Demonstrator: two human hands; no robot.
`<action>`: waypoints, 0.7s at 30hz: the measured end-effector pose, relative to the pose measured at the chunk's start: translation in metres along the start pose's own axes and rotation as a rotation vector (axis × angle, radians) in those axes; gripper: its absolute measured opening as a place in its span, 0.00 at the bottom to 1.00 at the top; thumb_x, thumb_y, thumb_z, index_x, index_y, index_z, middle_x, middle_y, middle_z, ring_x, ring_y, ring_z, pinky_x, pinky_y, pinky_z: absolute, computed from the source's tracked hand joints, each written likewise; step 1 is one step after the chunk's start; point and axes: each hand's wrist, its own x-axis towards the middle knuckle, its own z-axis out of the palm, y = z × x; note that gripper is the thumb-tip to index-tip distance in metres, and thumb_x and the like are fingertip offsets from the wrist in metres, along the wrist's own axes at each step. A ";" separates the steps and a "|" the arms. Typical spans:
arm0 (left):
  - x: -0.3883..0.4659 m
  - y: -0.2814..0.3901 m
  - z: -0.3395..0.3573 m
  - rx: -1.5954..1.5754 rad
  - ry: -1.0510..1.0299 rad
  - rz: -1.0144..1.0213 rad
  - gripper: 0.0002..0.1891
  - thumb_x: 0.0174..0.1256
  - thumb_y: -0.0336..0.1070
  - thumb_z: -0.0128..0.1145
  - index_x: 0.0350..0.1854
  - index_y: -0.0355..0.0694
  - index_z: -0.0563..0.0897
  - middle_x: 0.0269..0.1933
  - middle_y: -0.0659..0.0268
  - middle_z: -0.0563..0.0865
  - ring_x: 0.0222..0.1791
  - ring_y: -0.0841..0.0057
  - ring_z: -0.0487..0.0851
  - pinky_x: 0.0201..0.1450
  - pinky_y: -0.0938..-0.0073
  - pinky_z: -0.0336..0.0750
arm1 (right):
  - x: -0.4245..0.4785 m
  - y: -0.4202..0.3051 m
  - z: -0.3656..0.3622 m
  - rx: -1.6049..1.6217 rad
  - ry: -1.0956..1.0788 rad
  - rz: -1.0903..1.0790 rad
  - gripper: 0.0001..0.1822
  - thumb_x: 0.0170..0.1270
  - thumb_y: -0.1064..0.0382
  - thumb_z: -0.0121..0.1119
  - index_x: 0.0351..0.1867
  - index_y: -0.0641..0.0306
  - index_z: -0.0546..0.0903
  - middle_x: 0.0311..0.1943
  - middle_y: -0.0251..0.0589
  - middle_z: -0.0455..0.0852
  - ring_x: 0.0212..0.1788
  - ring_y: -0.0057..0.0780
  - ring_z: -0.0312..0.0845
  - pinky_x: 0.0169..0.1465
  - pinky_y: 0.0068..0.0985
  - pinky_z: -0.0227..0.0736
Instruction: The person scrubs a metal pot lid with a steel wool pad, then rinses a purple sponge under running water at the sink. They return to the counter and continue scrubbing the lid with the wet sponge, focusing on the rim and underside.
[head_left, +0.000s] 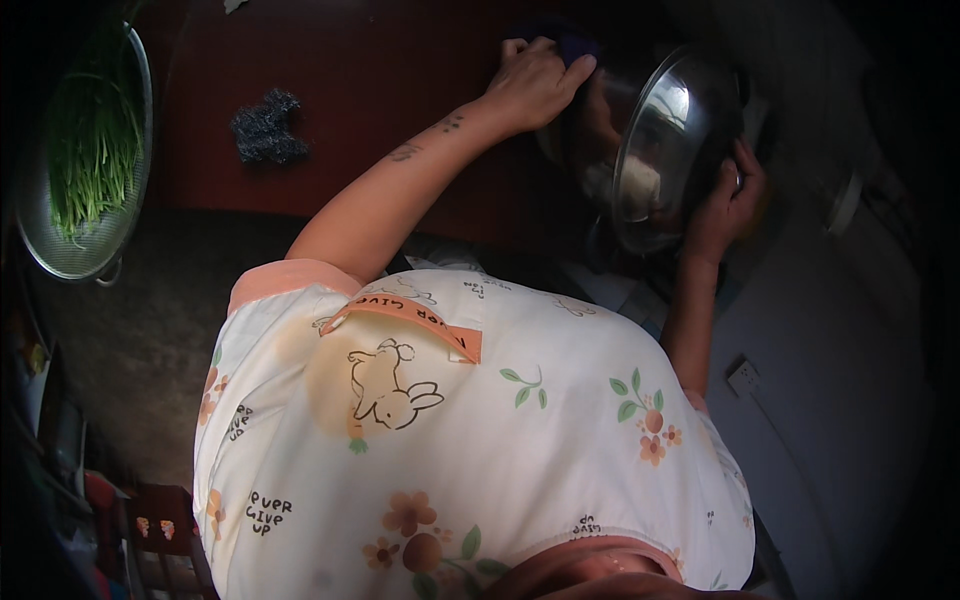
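Observation:
My left hand (536, 86) reaches across the dark red tabletop (360, 120) with its fingers curled on a purple cloth (577, 45). The cloth rests against a dark, shiny vessel (600, 139) whose shape is partly lost in shadow. Beside that vessel, a round shiny lid (652, 150) stands tilted nearly on edge, with bright reflections on its surface. My right hand (724, 195) grips the lid from its right side, near its middle; some fingers are hidden in the dark.
A steel mesh colander (142, 172) with long green chives (94, 157) stands at far left. A dark wire scouring pad (270, 127) lies on the tabletop. Low at right, a white power socket (744, 375) trails a cord. A red chair (161, 517) is at lower left.

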 end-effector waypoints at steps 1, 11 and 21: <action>-0.001 -0.002 0.004 0.043 0.016 0.017 0.33 0.83 0.57 0.37 0.29 0.34 0.83 0.39 0.52 0.83 0.52 0.59 0.78 0.66 0.59 0.60 | 0.000 0.000 0.000 0.004 -0.001 0.003 0.14 0.75 0.64 0.55 0.57 0.64 0.83 0.64 0.46 0.82 0.67 0.41 0.74 0.71 0.35 0.65; -0.014 -0.006 -0.003 0.497 0.052 0.174 0.11 0.62 0.38 0.67 0.34 0.34 0.89 0.66 0.53 0.77 0.64 0.58 0.74 0.66 0.54 0.68 | -0.004 -0.002 0.001 0.019 0.005 -0.006 0.14 0.75 0.63 0.55 0.56 0.65 0.83 0.64 0.46 0.81 0.67 0.41 0.73 0.71 0.35 0.64; -0.025 -0.012 -0.004 0.758 0.042 0.273 0.09 0.64 0.37 0.61 0.39 0.41 0.91 0.69 0.64 0.78 0.75 0.61 0.67 0.78 0.45 0.56 | -0.006 0.000 0.005 0.060 0.029 -0.011 0.14 0.74 0.64 0.56 0.56 0.65 0.83 0.63 0.45 0.82 0.66 0.41 0.73 0.69 0.35 0.66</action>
